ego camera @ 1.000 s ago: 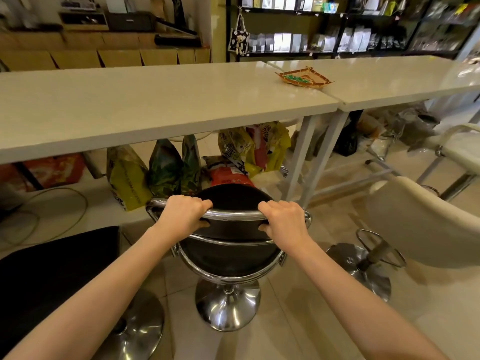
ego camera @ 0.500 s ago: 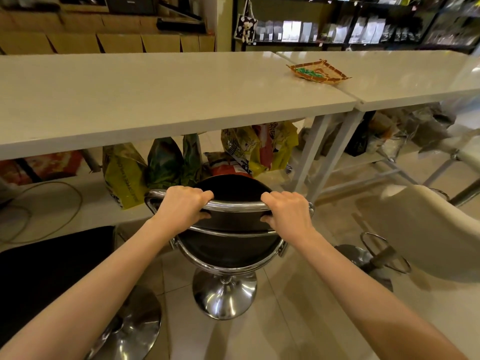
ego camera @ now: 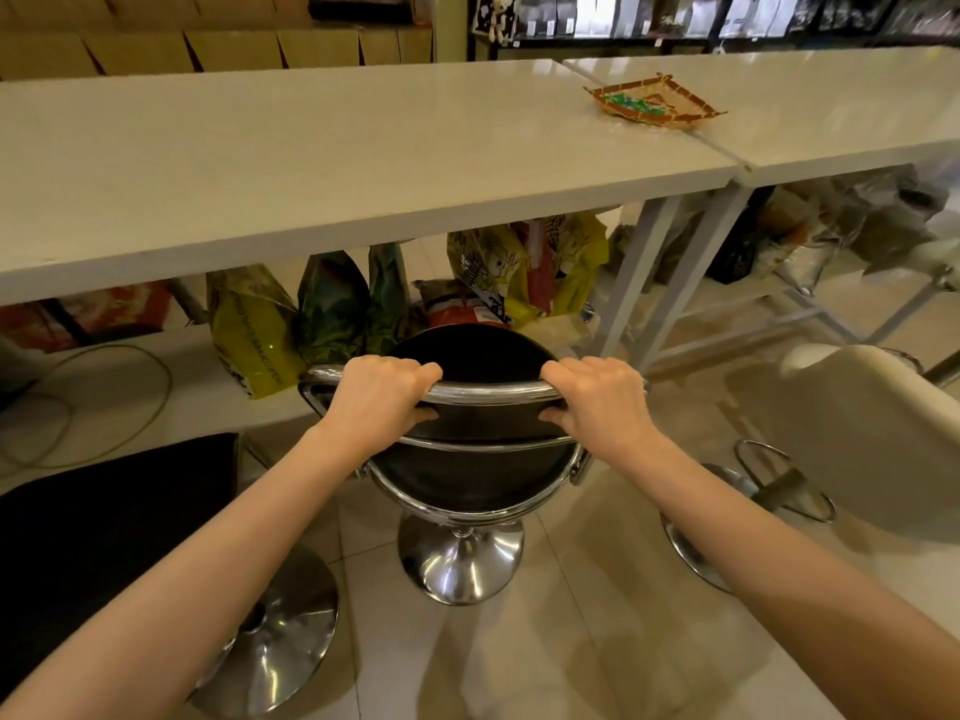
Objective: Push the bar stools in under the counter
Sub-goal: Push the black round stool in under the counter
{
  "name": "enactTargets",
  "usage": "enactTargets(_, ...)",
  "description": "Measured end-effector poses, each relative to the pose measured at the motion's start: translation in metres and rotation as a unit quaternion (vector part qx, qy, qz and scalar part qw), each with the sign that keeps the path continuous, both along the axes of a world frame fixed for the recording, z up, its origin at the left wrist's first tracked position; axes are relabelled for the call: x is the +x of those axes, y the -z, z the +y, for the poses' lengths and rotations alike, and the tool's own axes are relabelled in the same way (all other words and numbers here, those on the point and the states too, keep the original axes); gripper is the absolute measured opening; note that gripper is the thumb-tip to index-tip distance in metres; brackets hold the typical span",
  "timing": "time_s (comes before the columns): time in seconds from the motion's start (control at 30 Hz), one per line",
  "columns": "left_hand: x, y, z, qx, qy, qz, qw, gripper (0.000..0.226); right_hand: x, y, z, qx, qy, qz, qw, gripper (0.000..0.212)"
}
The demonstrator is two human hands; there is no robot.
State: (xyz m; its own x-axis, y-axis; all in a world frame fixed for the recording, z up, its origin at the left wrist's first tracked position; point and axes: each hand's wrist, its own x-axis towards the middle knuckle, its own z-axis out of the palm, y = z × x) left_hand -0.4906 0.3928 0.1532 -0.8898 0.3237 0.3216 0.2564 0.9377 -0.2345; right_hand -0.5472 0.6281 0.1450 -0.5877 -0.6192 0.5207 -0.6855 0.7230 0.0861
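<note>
Standing right behind this: the person has both hands on the chrome top rail of the black bar stool (ego camera: 470,454), which makes sense, since that rail is the highest solid bit you can shove without tipping the thing. The left hand (ego camera: 382,394) is wrapped over the rail near its left end, fingers curled down the front and thumb tucked under at the back. The right hand (ego camera: 597,397) does the same near the right end. Wide grip, one hand per side, so I'd guess it's to keep the seat from swivelling on its post while it gets pushed.

The stool itself sits on the tile floor just short of the counter (ego camera: 311,163). Its seat is near the front edge, and the round chrome base (ego camera: 460,558) is out on the person's side, so it isn't tucked in yet. Under the counter there's a low shelf with a row of bags (ego camera: 254,330) (yellow, green, a red one), which probably limits how deep the stool can go.

Another black stool (ego camera: 104,553) stands to the left and a white stool (ego camera: 872,433) to the right, both out from the counter too. A little woven tray (ego camera: 657,102) sits on top.
</note>
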Motion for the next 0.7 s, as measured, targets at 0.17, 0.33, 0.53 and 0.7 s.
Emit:
enactTargets(0.17, 0.003, 0.0, 0.012, 0.017, -0.027, -0.005, 0.999, 0.038, -0.009, -0.002, 0.01, 0.008, -0.038, 0.006, 0.999, 0.049)
enactTargets(0.33, 0.008, -0.001, 0.041, 0.029, -0.07, -0.014, 0.997, 0.038, -0.029, -0.004, 0.03, 0.019, -0.08, -0.005, 0.997, 0.049)
enactTargets(0.53, 0.01, -0.003, 0.073, 0.028, -0.14, -0.012, 0.99, 0.041, -0.051, -0.007, 0.047, 0.033, -0.13, -0.022, 0.991, 0.05)
enactTargets(0.7, 0.009, -0.003, 0.095, 0.025, -0.183, -0.011, 0.983, 0.042, -0.068, -0.006, 0.056, 0.041, -0.164, -0.036, 0.985, 0.052)
